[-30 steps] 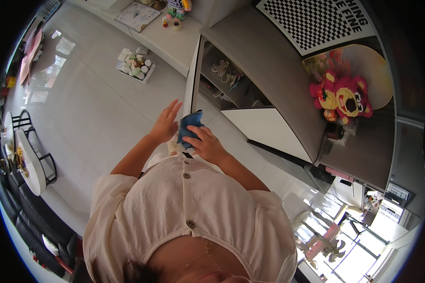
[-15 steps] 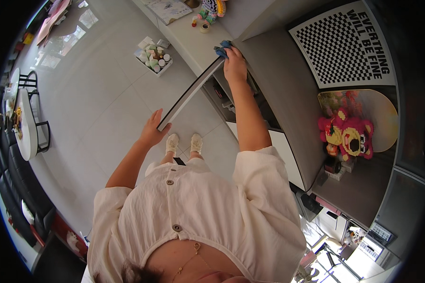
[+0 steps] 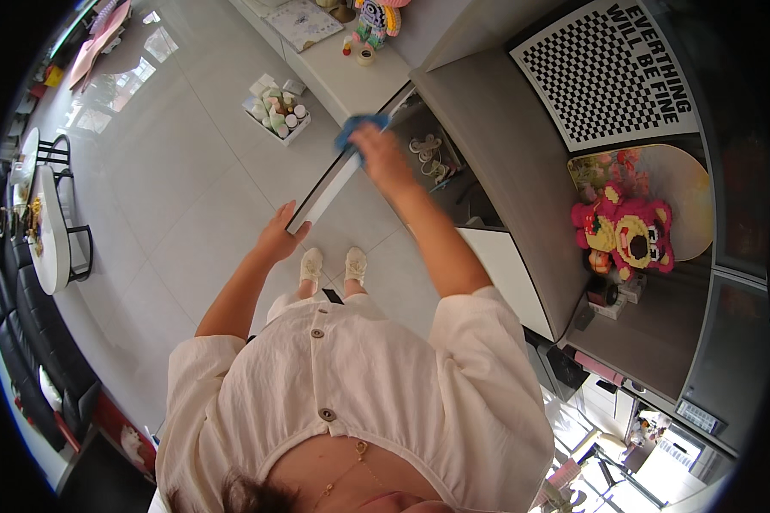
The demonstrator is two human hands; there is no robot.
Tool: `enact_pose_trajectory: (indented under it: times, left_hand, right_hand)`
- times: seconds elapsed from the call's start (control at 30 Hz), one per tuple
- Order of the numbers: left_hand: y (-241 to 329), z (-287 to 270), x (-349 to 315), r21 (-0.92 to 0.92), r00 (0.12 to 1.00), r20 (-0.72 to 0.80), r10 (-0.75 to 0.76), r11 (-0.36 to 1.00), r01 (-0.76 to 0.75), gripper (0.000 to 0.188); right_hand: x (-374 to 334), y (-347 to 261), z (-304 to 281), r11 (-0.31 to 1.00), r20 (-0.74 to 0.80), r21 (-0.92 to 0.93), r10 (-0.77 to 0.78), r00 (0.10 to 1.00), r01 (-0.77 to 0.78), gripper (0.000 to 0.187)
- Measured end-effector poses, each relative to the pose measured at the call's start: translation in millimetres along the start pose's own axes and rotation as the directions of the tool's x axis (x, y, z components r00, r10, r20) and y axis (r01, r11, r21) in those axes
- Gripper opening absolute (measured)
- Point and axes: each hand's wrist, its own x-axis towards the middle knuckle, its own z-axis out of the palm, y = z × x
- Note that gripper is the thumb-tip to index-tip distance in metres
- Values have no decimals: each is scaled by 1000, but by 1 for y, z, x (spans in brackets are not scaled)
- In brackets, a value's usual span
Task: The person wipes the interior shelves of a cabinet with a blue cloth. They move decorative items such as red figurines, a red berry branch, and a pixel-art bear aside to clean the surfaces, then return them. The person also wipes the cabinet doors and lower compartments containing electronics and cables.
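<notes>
A cabinet door (image 3: 334, 187) stands swung out from the low cabinet, seen from above as a long narrow strip. My left hand (image 3: 276, 237) grips its free end, with fingers on one side and thumb on the other. A crumpled blue cloth (image 3: 356, 132) lies over the door's upper edge, closer to the hinge end. My right hand (image 3: 383, 158), smeared by motion, holds this cloth against the edge. Behind the door, the opened cabinet (image 3: 466, 192) shows a dark inside with a pair of light shoes (image 3: 432, 156).
A white box (image 3: 293, 132) of bottles sits on the floor beyond the door. Plush-like figures (image 3: 637, 239) and a checkered board (image 3: 607, 81) stand on the cabinet top at right. At far left are a white table (image 3: 51, 231) and a black sofa (image 3: 30, 329).
My right hand and the blue cloth have slid along the door's edge, away from the hinge end and toward my left hand. My left hand keeps its hold on the free end.
</notes>
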Motion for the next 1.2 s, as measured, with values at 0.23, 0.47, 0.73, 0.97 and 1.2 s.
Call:
enact_pose_trajectory:
  times: [0.23,0.47,0.73,0.97,1.2]
  left_hand:
    - [13,-17,1,-44,983,162,-82,995,90,65]
    - [11,-25,7,-68,966,216,-145,984,163,63]
    - [10,-45,8,-43,967,179,-184,980,194,62]
    - [8,-56,11,-80,980,144,-134,986,146,53]
    - [2,-57,14,-30,992,126,-27,999,31,52]
  right_hand:
    - [69,50,-5,727,94,-275,672,735,-629,53]
    - [39,62,3,779,-120,-370,500,858,-506,46]
    - [-121,25,25,-469,486,847,874,10,-252,27]
    - [-136,39,-36,265,-534,709,807,-252,-654,31]
    - [-81,49,-12,131,-608,210,794,-24,-969,37]
